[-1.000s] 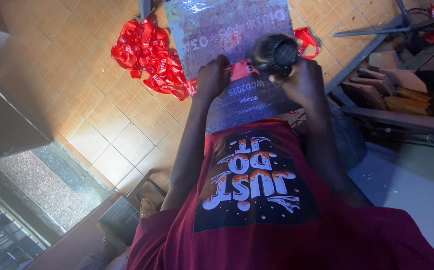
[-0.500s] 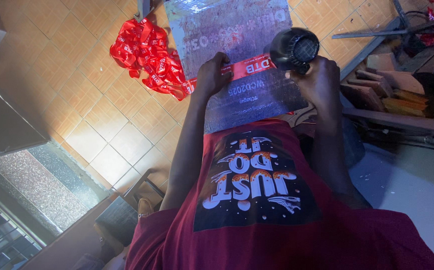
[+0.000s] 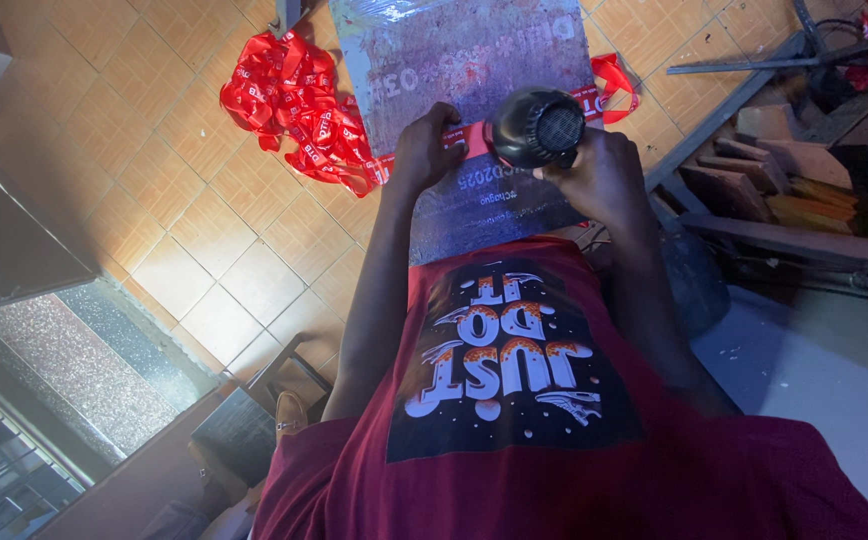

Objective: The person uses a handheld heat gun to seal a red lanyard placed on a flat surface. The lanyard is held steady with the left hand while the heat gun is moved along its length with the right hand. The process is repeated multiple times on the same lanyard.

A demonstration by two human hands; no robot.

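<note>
Pressing red ribbon (image 3: 459, 138) on board (image 3: 474, 70) | right fingers (image 3: 594, 175) clamped on dryer (image 3: 539, 125) | tiled floor (image 3: 184, 200)

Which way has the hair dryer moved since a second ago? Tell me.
Yes. The hair dryer in the right hand has shifted slightly up the grey board, away from the person's body, staying over the red ribbon.

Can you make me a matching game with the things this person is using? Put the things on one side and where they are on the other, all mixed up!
Things:
1. black hair dryer
2. red ribbon strip
3. pile of red ribbons
4. grey board

Places:
A. heaped on the tiled floor
B. held in the right hand
C. pressed flat under the left hand
D. lying under the ribbon strip

Right pairs: 1-B, 2-C, 3-A, 4-D
</note>
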